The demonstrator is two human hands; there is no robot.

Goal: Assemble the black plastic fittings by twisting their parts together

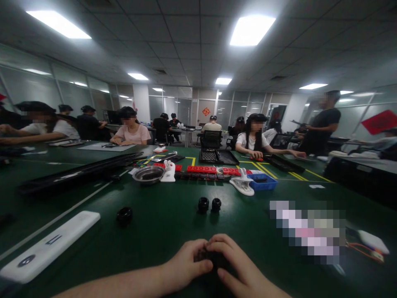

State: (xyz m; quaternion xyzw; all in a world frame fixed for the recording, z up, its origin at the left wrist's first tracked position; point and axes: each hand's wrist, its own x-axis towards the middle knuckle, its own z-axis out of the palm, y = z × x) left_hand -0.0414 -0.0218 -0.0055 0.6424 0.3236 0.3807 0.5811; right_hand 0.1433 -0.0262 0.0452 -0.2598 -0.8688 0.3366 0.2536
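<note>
My left hand (pixel 192 260) and my right hand (pixel 233 260) meet above the green table at the bottom middle. Their fingers are curled and the fingertips come together around something dark, which is mostly hidden and too dim to name. Just beyond them stand two small black ribbed round parts (pixel 203 205), side by side. A third black round part (pixel 124 215) lies farther left, apart from both hands.
A long white device (pixel 58 242) lies at left. Ahead are a metal bowl (pixel 148 174), white clips (pixel 243 182), a red segmented strip (pixel 201 169) and a blue tray (pixel 263 182). A blurred-out item (pixel 307 231) lies at right. Several people sit around.
</note>
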